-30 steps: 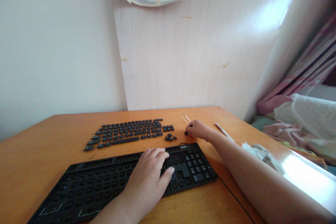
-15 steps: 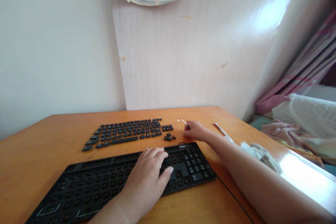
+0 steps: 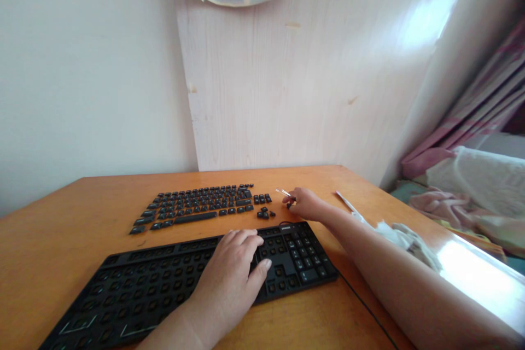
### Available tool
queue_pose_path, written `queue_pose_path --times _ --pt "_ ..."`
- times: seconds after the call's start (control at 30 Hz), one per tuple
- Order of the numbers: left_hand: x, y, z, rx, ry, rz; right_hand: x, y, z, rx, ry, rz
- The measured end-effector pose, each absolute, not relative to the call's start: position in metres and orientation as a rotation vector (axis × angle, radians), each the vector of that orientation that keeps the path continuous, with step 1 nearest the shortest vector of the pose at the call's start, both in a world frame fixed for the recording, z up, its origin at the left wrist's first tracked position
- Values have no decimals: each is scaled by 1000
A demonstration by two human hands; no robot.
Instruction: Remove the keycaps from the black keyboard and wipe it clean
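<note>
Head view: we're seeing the left hand [image 3: 232, 268] lying flat over the keyboard [image 3: 288, 267], thumb spread from fingers — presumably steadying it. Beyond the keyboard's right end, the right hand [image 3: 302, 204] is pinching a wire-pronged tool [image 3: 290, 197], probably for reach. Behind the keyboard, loose keycaps [image 3: 205, 200] are mostly lying in rows, likely keeping order. The keyboard is sitting on the table [image 3: 311, 320] — black, showing bare sockets left and middle, its number pad [image 3: 307, 256] wearing keys.
</note>
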State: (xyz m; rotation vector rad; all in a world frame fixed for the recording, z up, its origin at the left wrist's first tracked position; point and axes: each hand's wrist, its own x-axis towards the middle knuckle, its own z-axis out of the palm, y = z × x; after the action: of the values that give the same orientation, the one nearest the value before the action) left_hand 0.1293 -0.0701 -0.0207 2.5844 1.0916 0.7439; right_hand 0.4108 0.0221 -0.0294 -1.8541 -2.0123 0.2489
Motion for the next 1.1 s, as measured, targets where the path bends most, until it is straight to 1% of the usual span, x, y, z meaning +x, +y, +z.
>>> queue_pose_path --times 0.3,0.57,1.1 --pt "129 -70 -22 2602 1089 758 413 19 -19 -1776 -2002 217" --pt "129 -71 -22 2595 1103 742 376 4 -12 -1622 -2077 426" --pt "131 -72 -23 2603 1102 731 374 9 -20 -1584 -2071 647"
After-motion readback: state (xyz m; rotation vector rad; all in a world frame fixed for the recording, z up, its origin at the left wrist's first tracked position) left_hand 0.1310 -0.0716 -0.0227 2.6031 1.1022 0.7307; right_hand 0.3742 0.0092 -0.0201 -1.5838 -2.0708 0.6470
